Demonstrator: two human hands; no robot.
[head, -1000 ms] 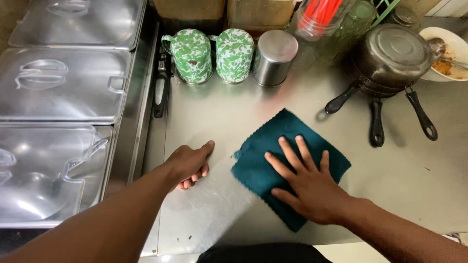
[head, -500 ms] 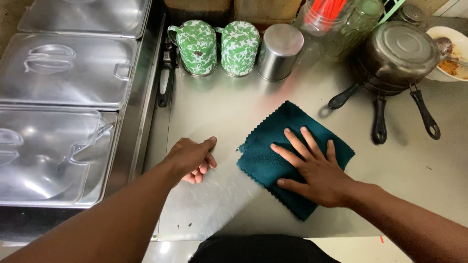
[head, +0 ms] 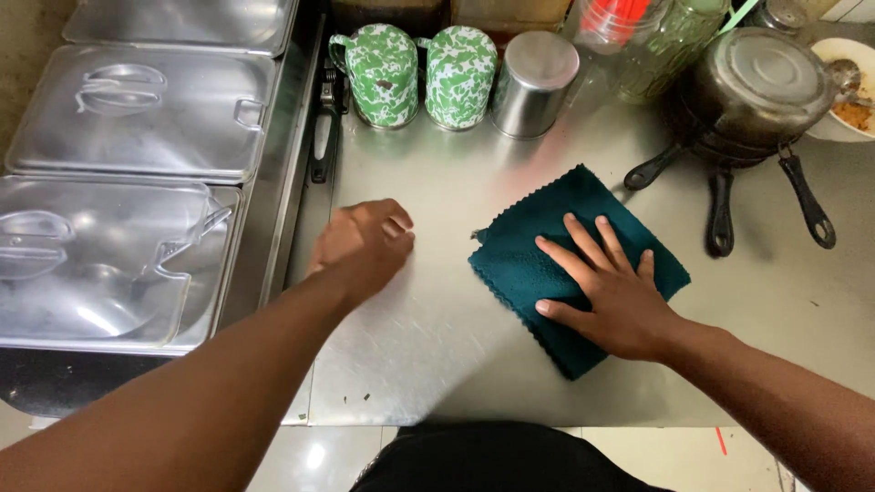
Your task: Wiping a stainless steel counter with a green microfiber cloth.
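We see a dark teal square cloth with a scalloped edge (head: 547,264) lying flat on the brushed stainless-steel counter (head: 437,346), turned like a diamond, near the middle-right of the surface. The right hand (head: 611,292) lies palm down on the cloth, fingers spread and straight, pressing it flat, gripping nothing. The left hand (head: 363,244) sits on the bare counter just left of the cloth, apart from it, fingers curled under into a loose fist, knuckles toward the cloth; we cannot tell if anything is inside the curl.

Behind the cloth, at the back of the counter, we see two green-and-white speckled enamel mugs (head: 415,73) side by side, then a plain round steel canister (head: 533,84) just right of them. Further right, a clear glass jar (head: 665,46) and a container with red contents (head: 606,23), partly cut off. At the right back, stacked dark small pans with long black handles (head: 756,100) pointing toward us, well apart from the cloth. A white bowl with food remains (head: 848,87) at the far right edge.

On the left, rectangular steel tray lids with moulded handles (head: 118,182) cover inset food wells. A black-handled utensil (head: 321,137) lies in the gap between the trays and the counter.
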